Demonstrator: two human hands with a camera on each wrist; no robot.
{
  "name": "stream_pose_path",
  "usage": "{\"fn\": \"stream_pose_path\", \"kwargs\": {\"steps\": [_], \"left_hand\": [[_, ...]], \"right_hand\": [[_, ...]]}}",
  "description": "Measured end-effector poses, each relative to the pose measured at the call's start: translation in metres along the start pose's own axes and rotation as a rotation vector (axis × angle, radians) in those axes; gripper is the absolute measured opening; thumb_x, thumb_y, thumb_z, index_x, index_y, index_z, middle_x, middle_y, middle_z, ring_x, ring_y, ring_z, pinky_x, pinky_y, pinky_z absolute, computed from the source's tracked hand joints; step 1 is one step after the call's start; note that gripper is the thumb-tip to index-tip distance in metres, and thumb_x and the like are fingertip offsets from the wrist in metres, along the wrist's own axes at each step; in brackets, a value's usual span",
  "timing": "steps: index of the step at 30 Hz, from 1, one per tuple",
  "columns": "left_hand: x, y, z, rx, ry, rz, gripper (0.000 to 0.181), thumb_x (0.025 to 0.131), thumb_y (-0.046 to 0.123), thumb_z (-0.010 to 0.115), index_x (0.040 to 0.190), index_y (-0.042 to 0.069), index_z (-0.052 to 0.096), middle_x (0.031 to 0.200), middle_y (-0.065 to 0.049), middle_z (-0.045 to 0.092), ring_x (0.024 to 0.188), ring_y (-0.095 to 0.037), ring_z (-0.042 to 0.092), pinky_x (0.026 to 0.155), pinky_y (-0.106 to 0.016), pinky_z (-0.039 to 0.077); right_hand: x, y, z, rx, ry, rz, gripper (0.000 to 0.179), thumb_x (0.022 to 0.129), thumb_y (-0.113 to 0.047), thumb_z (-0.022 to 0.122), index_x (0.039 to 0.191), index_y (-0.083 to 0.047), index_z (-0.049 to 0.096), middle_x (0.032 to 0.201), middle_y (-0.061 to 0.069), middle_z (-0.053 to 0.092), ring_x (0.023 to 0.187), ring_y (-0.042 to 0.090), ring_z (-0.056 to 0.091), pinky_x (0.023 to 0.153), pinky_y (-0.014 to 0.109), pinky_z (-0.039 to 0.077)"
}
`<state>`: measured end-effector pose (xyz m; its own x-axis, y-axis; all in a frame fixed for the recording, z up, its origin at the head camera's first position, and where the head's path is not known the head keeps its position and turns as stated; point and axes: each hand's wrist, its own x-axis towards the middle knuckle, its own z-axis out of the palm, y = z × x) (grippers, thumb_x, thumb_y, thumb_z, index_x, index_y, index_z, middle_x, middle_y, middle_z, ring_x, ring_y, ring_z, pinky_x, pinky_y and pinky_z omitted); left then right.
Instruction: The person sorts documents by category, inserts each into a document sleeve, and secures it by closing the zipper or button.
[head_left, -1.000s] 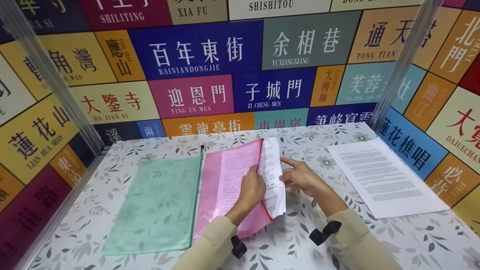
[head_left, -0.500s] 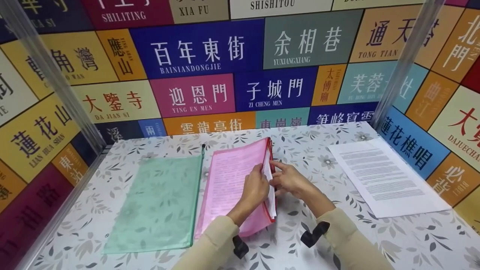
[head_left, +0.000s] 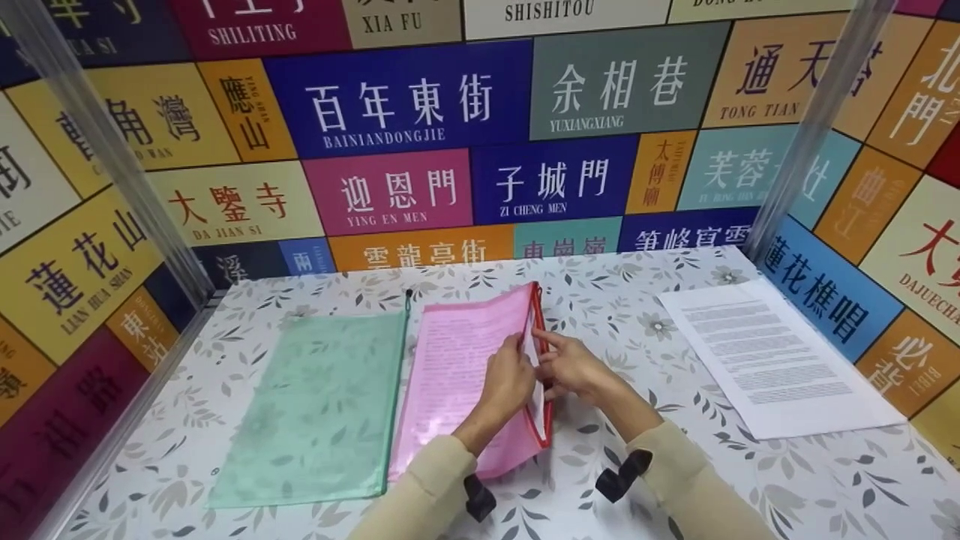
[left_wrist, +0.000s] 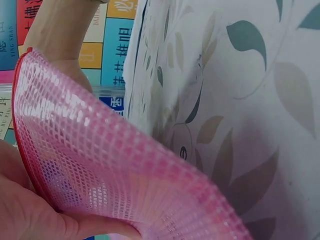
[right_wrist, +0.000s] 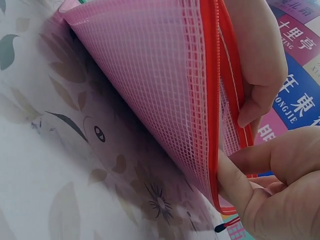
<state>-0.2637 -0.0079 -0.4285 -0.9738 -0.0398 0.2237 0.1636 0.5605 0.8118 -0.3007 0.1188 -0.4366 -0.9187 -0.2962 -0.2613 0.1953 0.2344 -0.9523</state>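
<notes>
A pink mesh zipper folder (head_left: 465,367) with red zipper edges lies tilted up along its right side, its mouth parted. Printed text shows through its cover, and a strip of white papers (head_left: 539,412) is visible inside the mouth. My left hand (head_left: 506,386) pinches the cover near the opening, thumb outside; its other fingers are partly hidden. My right hand (head_left: 577,367) touches the mouth from the right with its index finger extended. In the right wrist view, the thumb (right_wrist: 236,185) and index tip reach behind the red zipper edge, so the tips are hidden.
A green zipper folder (head_left: 315,405) lies flat to the left. At the right, a sheet of printed paper (head_left: 780,360) rests on the floral tabletop (head_left: 615,480). Walls with coloured name panels (head_left: 397,97) and clear corner posts (head_left: 817,127) enclose the back and sides.
The white papers have slid left into the pink folder, from sticking well out to showing only as a narrow strip. My right hand has moved left with them; the left hand keeps its hold.
</notes>
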Motion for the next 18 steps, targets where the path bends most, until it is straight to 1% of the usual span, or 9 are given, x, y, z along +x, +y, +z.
{"fn": "stream_pose_path", "kwargs": {"steps": [2, 5, 8, 10, 13, 15, 18], "left_hand": [[0.0, -0.001, 0.0, 0.005, 0.001, -0.001, 0.039, 0.096, 0.0, 0.043, 0.131, -0.011, 0.056, 0.119, -0.029, 0.068, 0.107, -0.039, 0.068, 0.091, -0.048, 0.056], [0.001, -0.001, -0.001, 0.001, 0.006, -0.012, 0.039, 0.096, 0.0, 0.043, 0.131, -0.009, 0.056, 0.119, -0.028, 0.069, 0.107, -0.038, 0.069, 0.091, -0.048, 0.056], [0.002, -0.001, -0.002, 0.0, 0.017, -0.016, 0.039, 0.097, 0.001, 0.043, 0.131, -0.008, 0.057, 0.12, -0.027, 0.069, 0.11, -0.038, 0.068, 0.093, -0.048, 0.055], [0.002, 0.0, -0.002, -0.004, 0.02, -0.018, 0.039, 0.097, 0.001, 0.043, 0.132, -0.008, 0.057, 0.121, -0.027, 0.068, 0.112, -0.038, 0.067, 0.095, -0.049, 0.054], [0.002, -0.001, -0.001, -0.005, 0.023, -0.022, 0.04, 0.096, 0.0, 0.042, 0.132, -0.009, 0.057, 0.123, -0.028, 0.068, 0.113, -0.039, 0.067, 0.096, -0.049, 0.053], [0.001, -0.002, 0.0, -0.013, 0.018, -0.029, 0.04, 0.096, 0.0, 0.042, 0.133, -0.008, 0.056, 0.125, -0.028, 0.067, 0.115, -0.039, 0.066, 0.098, -0.049, 0.053], [0.001, -0.003, 0.001, -0.021, 0.018, -0.027, 0.04, 0.096, 0.0, 0.043, 0.132, -0.009, 0.057, 0.126, -0.027, 0.066, 0.116, -0.039, 0.065, 0.099, -0.049, 0.052]], "right_hand": [[0.0, 0.0, 0.0, -0.018, 0.0, -0.001, 0.081, 0.085, 0.012, 0.049, 0.159, -0.015, 0.028, 0.076, 0.0, 0.053, 0.07, 0.013, 0.052, 0.053, 0.026, 0.054], [-0.001, 0.0, -0.001, -0.039, 0.009, -0.016, 0.076, 0.087, 0.006, 0.05, 0.158, -0.013, 0.031, 0.078, 0.002, 0.054, 0.073, 0.015, 0.055, 0.055, 0.027, 0.055], [-0.001, 0.0, -0.004, -0.042, 0.024, -0.03, 0.07, 0.088, 0.0, 0.054, 0.155, -0.01, 0.037, 0.089, 0.008, 0.062, 0.079, 0.017, 0.062, 0.058, 0.03, 0.059], [0.0, 0.0, -0.007, -0.039, 0.022, -0.04, 0.066, 0.09, -0.002, 0.054, 0.154, -0.007, 0.039, 0.101, 0.016, 0.067, 0.084, 0.02, 0.067, 0.061, 0.032, 0.061], [0.001, 0.0, -0.012, -0.04, 0.012, -0.045, 0.059, 0.094, -0.004, 0.053, 0.152, -0.003, 0.041, 0.117, 0.023, 0.068, 0.091, 0.022, 0.071, 0.065, 0.035, 0.062], [0.002, 0.0, -0.016, -0.049, 0.007, -0.037, 0.055, 0.096, -0.005, 0.051, 0.15, -0.001, 0.042, 0.121, 0.025, 0.066, 0.092, 0.024, 0.072, 0.067, 0.035, 0.062], [0.003, -0.002, -0.022, -0.076, 0.005, -0.016, 0.05, 0.097, -0.006, 0.049, 0.146, 0.003, 0.045, 0.122, 0.026, 0.065, 0.091, 0.023, 0.071, 0.067, 0.033, 0.062]]}}
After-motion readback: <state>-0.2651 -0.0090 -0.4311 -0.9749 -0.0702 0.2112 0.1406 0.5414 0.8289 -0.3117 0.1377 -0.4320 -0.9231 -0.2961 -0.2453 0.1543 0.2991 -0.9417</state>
